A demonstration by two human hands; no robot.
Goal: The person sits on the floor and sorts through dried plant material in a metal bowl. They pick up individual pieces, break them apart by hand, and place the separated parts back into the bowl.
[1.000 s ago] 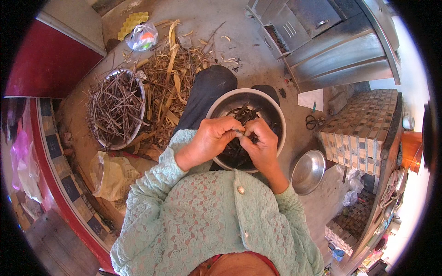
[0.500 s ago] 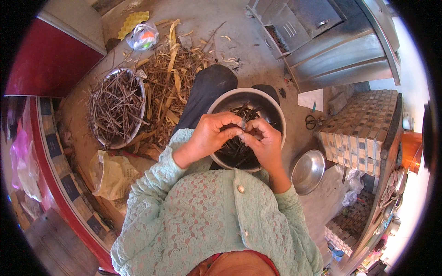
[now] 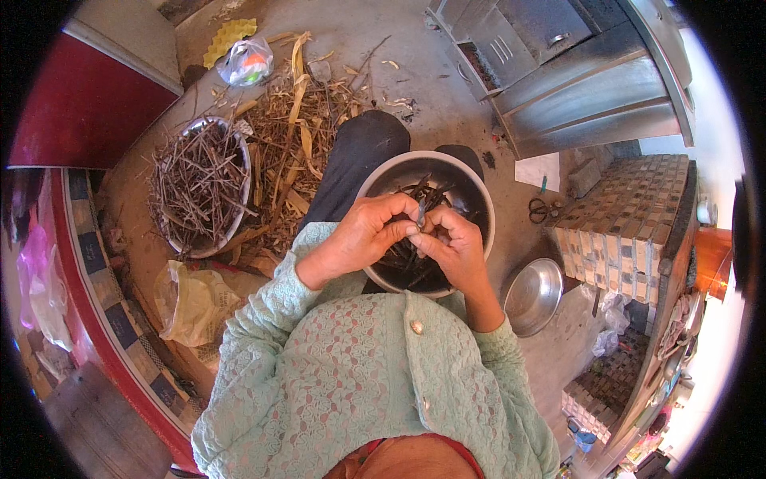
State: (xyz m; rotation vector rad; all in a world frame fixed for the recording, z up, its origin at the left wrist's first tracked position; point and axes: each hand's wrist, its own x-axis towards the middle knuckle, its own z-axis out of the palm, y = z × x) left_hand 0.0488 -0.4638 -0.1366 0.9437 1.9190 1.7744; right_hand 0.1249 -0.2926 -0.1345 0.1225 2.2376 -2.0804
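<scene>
A round bowl with a pale rim (image 3: 489, 209) and dark inside rests at my lap, holding several dark, thin pod-like strips (image 3: 432, 191). Over its middle, my left hand (image 3: 361, 238) and my right hand (image 3: 456, 249) meet fingertip to fingertip. Both are closed in a pinch. A small dark bit shows at the left fingertips, too small to name. Whatever sits in the right fingers is hidden by them.
To my left stands a basin (image 3: 246, 188) heaped with dry twigs (image 3: 199, 188), beside loose stalks and husks (image 3: 279, 136). A yellowish plastic bag (image 3: 195, 303) lies nearer. On my right are a metal pan (image 3: 535, 297), scissors (image 3: 538, 210) and a tiled block (image 3: 614, 223).
My fingers have shifted slightly against each other, and the right hand has turned a little. The hands stay over the bowl.
</scene>
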